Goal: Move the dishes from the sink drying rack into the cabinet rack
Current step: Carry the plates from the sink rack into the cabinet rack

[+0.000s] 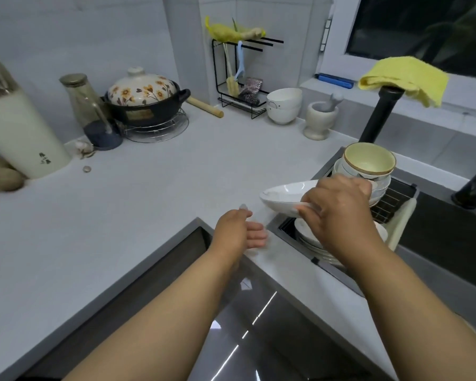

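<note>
- My right hand [338, 213] gripped a shallow white dish [286, 198] by its near rim, thumb under, fingers over the top. The dish was tilted, clear of the sink drying rack [393, 200] and held just above its left end.
- My left hand [239, 229] hung open and empty, fingers loosely spread, over the worktop [149, 202] just left of the rack, apart from the dish.
- At the rack's far end stood a stack of bowls [368, 171], the top one cream inside with a brown rim. It sat just behind my right hand.
- At the rack's near end, under my right wrist, lay a pile of white plates [308, 237], partly hidden by the hand.
- The rack sat in the sink, dark wire grid showing to the right of the bowls.
- Behind the rack rose a black tap [379, 114] with a yellow cloth [404, 78] draped over its top.
- Far left of the rack, at the back of the worktop: two stacked white bowls [283, 105], a stone mortar and pestle [320, 116], and a flowered clay pot [146, 101] on a wire trivet.
- The cabinet rack was out of the frame.
</note>
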The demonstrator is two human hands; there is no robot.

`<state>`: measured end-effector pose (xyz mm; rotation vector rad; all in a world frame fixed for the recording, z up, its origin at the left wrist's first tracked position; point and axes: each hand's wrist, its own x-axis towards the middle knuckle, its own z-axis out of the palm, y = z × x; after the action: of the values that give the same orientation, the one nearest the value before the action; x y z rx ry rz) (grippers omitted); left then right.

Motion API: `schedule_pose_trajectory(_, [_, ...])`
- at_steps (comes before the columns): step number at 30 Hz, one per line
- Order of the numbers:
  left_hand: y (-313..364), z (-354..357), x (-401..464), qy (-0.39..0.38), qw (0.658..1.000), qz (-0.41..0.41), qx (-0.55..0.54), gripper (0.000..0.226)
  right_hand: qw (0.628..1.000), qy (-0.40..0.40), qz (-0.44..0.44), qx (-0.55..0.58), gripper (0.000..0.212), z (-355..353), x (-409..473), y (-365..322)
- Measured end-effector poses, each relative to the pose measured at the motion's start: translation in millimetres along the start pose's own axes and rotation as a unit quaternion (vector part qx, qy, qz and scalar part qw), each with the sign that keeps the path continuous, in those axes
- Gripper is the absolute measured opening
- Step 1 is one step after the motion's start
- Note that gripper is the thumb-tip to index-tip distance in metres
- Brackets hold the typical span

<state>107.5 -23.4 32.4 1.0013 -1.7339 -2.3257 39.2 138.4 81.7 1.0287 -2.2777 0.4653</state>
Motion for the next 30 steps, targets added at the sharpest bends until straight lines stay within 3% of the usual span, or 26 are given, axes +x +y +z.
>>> schedule_pose_trajectory(2, [8.2, -14.6, -6.4, -0.029, 0.993, -0.043, -0.105, 0.045, 0.997, 0.008, -0.063, 0.035, 0.016, -2.1, 4.3, -22.3])
schedule_pose_trajectory(4, [14.7, -34.3, -17.0, -0.052, 0.976, -0.064, -0.203, 0.044, 0.989, 0.009, -0.123, 0.085, 0.022, 2.7, 6.3, -45.4])
schedule_pose_trajectory(8, [12.8, -83.7, -41.5, -0.011, 0.955, -0.035, -0.293, 0.036, 0.965, 0.0, -0.193, 0.178, 0.026, 16.8, 5.9, -90.3])
schedule_pose_trajectory(11, [2.6, -125.4, -65.0, 0.066, 0.956, 0.006, -0.285, 0.035, 0.955, -0.003, -0.11, 0.276, 0.033, 15.5, 10.2, -123.1])
schedule_pose_trajectory(14, [-10.4, -171.0, -96.9, 0.144, 0.946, 0.041, -0.287, 0.032, 0.937, 0.006, 0.078, 0.34, 0.045, 12.2, 17.3, -159.8])
schedule_pose_trajectory(16, [-19.4, -201.0, -123.3, 0.181, 0.939, 0.067, -0.284, 0.028, 0.892, -0.064, 0.205, 0.398, 0.046, 14.2, 22.3, -188.5])
schedule_pose_trajectory(17, [-24.7, -215.6, -137.7, 0.196, 0.935, 0.079, -0.286, 0.026, 0.852, -0.13, 0.251, 0.44, 0.044, 17.1, 22.9, -203.6])
schedule_pose_trajectory(18, [-29.9, -229.7, -153.3, 0.21, 0.929, 0.091, -0.292, 0.026, 0.793, -0.206, 0.286, 0.497, 0.041, 19.4, 21.5, -219.9])
schedule_pose_trajectory(21, [-50.2, -274.0, -201.1, 0.252, 0.906, 0.11, -0.321, 0.031, 0.572, -0.391, 0.317, 0.648, 0.035, 22.4, 6.8, -274.4])
schedule_pose_trajectory(22, [-57.9, -289.3, -217.9, 0.264, 0.9, 0.11, -0.328, 0.033, 0.529, -0.427, 0.309, 0.665, 0.034, 21.3, -0.1, -294.4])
schedule_pose_trajectory(23, [-66.1, -304.4, -235.3, 0.274, 0.896, 0.109, -0.332, 0.034, 0.508, -0.451, 0.298, 0.671, 0.032, 19.7, -7.0, -314.3])
schedule_pose_trajectory(30, [-132.8, -396.1, -362.9, 0.394, 0.861, 0.062, -0.314, 0.029, 0.451, -0.578, 0.23, 0.639, 0.024, -0.3, -64.3, -452.7])
